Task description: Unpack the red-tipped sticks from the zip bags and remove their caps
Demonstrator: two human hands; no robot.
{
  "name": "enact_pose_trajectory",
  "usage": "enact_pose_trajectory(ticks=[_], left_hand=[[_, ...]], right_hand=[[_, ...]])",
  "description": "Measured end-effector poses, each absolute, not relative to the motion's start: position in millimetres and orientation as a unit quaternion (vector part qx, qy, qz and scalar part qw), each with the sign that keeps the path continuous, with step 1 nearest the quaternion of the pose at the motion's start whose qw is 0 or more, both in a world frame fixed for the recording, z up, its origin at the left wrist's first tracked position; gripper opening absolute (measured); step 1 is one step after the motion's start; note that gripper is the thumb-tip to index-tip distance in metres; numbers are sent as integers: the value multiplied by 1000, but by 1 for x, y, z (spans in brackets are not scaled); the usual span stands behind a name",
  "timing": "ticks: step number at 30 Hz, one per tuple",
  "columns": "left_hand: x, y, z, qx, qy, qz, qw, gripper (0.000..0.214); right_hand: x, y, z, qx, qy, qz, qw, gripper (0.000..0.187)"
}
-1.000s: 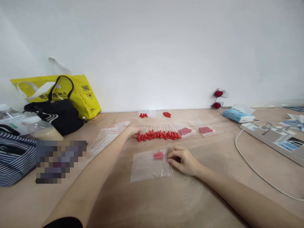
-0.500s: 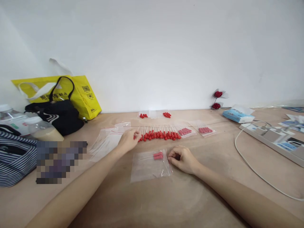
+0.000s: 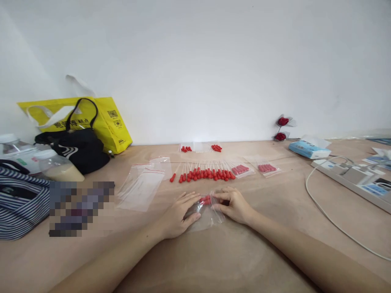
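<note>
Left hand [image 3: 179,215] laid flat on clear bag [image 3: 210,219] at mid-table, fingers spread, nothing gripped. Right hand [image 3: 234,206] curled, fingertips seemingly pinched on the bag's edge beside red pieces [image 3: 206,200]. Yellow bag [image 3: 117,126] at far left corner: QR code seen, print unreadable.

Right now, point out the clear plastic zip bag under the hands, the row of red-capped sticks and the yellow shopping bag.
clear plastic zip bag [image 3: 210,216], head view, bare lower part
row of red-capped sticks [image 3: 207,174], head view, caps mid-row
yellow shopping bag [image 3: 119,130], head view, right face
</note>
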State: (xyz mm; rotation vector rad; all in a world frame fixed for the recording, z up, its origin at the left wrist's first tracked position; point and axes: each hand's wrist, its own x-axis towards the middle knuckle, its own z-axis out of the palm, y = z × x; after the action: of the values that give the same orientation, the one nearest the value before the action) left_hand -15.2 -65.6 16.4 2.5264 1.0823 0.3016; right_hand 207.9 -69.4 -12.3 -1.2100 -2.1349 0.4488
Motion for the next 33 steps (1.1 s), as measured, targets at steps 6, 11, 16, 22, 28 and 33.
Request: enact_pose_trajectory(ticks=[6, 11, 16, 22, 28, 33], left_hand=[[-15, -67, 15, 898, 387, 107, 179, 47], [-15, -65, 14, 904, 377, 110, 171, 46], [-15, -64, 13, 902, 382, 97, 175, 46], [-16, -63, 12, 904, 375, 100, 178, 47], [-18, -62, 15, 910, 364, 75, 183, 50], [-19, -63, 17, 910, 367, 70, 180, 51]], right_hand=[[203, -72, -7, -468, -817, 160, 297, 21], [200, -70, -3, -499, -809, 165, 265, 20], [200, -70, -2, -502, -797, 196, 272, 28], [201, -73, -4, -495, -793, 201, 293, 27], [221, -72, 0, -484, -778, 239, 321, 13], [231, -74, 2, -483, -788, 255, 286, 23]])
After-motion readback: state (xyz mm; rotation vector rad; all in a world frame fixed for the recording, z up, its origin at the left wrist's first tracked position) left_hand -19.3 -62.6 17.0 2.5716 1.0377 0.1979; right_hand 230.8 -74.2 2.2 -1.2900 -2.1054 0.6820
